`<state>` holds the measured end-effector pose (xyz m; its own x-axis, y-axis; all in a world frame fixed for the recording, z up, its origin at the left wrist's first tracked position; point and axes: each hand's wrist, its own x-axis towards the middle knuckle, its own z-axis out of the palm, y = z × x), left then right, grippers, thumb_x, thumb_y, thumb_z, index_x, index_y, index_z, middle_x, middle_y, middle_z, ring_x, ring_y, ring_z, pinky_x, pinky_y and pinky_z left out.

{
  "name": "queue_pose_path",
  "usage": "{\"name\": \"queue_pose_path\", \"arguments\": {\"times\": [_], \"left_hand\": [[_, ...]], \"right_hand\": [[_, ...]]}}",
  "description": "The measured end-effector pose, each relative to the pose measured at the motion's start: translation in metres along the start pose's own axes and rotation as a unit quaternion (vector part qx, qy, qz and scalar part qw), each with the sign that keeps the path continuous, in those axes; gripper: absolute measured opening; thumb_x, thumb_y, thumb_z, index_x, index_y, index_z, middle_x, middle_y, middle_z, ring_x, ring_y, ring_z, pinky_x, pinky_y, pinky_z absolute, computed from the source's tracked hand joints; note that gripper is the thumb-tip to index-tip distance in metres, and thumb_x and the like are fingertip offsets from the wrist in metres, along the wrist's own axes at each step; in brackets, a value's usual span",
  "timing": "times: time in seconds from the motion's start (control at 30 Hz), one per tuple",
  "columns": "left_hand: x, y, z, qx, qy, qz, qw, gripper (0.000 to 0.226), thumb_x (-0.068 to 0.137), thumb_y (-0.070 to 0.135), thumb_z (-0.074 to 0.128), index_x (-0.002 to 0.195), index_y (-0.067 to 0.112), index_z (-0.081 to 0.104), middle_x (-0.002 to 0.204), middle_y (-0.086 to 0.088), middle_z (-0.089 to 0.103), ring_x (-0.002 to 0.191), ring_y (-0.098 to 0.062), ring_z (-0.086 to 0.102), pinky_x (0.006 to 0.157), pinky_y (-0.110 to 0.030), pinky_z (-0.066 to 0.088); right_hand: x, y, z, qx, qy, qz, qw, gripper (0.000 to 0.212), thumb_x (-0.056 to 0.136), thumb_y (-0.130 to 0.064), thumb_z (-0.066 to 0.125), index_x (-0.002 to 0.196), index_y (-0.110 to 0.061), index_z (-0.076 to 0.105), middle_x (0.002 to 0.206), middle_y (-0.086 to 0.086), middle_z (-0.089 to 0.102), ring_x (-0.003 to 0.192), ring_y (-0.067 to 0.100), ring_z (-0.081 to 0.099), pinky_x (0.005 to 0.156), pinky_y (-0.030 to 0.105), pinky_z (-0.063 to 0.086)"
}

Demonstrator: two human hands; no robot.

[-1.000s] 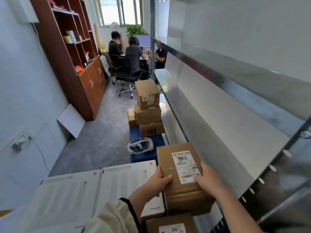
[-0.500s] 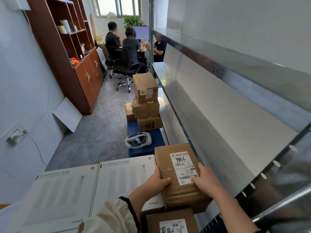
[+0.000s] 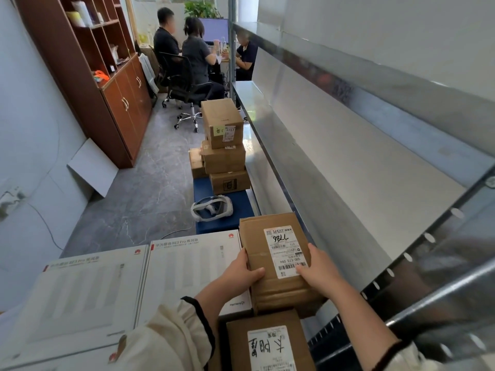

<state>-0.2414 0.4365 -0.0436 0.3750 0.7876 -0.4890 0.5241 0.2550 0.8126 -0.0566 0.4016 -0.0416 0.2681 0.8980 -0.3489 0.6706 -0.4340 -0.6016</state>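
A brown cardboard parcel [image 3: 261, 246] with a white shipping label marked 7786 is held in front of me, low in the view. My left hand [image 3: 238, 273] grips its left side with the thumb on top. My right hand [image 3: 318, 269] grips its right side, thumb over the label's corner. The parcel sits next to the front edge of the metal shelf [image 3: 334, 183] on the right. Its underside is hidden.
Another labelled brown box [image 3: 270, 344] lies just below. Two large white flat boxes [image 3: 187, 266] lie to the left. Ahead, a stack of brown boxes [image 3: 223, 145] and a white headset [image 3: 211, 208] rest on a blue platform. Three people sit at a desk beyond; a wooden cabinet [image 3: 112, 84] stands left.
The parcel has stayed in both hands and dropped slightly in view, nearer the shelf edge. The camera has tilted down a little.
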Motion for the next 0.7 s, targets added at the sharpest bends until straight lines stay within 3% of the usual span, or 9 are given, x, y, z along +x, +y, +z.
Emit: {"name": "queue_pose_path", "arguments": {"times": [0.1,0.27,0.47,0.57,0.7], "left_hand": [[-0.001,0.001,0.000,-0.008,0.000,0.001,1.000,0.064,0.095,0.021,0.056,0.147,0.020,0.019,0.141,-0.003,0.045,0.100,-0.010,0.046,0.081,-0.023,0.042],[-0.001,0.003,0.002,-0.018,0.003,-0.007,1.000,0.065,0.094,0.021,0.057,0.147,0.020,0.019,0.141,-0.003,0.044,0.099,-0.011,0.047,0.075,-0.020,0.043],[-0.001,0.002,0.003,-0.024,0.019,-0.015,0.999,0.063,0.093,0.020,0.058,0.145,0.019,0.023,0.141,-0.004,0.045,0.103,-0.014,0.050,0.081,-0.026,0.042],[-0.001,0.003,0.003,-0.025,0.021,-0.021,0.999,0.064,0.093,0.021,0.059,0.145,0.018,0.023,0.141,-0.004,0.044,0.115,-0.021,0.051,0.083,-0.027,0.041],[-0.004,0.005,0.001,-0.019,0.030,-0.020,0.999,0.064,0.093,0.021,0.058,0.145,0.018,0.023,0.142,-0.005,0.044,0.108,-0.019,0.051,0.084,-0.029,0.043]], "right_hand": [[-0.005,-0.004,-0.003,0.012,-0.002,-0.003,1.000,0.057,0.092,-0.013,0.058,0.141,-0.010,0.030,0.140,0.007,0.044,0.128,0.021,0.044,0.099,0.028,0.039],[-0.007,-0.002,-0.004,0.063,0.014,0.003,0.998,0.051,0.089,-0.018,0.062,0.134,-0.016,0.039,0.134,0.004,0.051,0.120,0.018,0.051,0.092,0.027,0.043],[-0.012,0.000,-0.006,0.076,0.014,0.030,0.997,0.047,0.091,-0.021,0.059,0.133,-0.014,0.039,0.133,0.006,0.052,0.117,0.019,0.053,0.088,0.027,0.042],[-0.015,-0.001,-0.007,0.074,0.011,0.033,0.997,0.050,0.093,-0.021,0.056,0.138,-0.012,0.035,0.137,0.006,0.048,0.123,0.021,0.048,0.093,0.030,0.040],[-0.019,-0.003,-0.007,0.066,0.011,0.030,0.997,0.052,0.094,-0.019,0.055,0.140,-0.012,0.034,0.137,0.006,0.048,0.123,0.021,0.048,0.094,0.030,0.040]]}}
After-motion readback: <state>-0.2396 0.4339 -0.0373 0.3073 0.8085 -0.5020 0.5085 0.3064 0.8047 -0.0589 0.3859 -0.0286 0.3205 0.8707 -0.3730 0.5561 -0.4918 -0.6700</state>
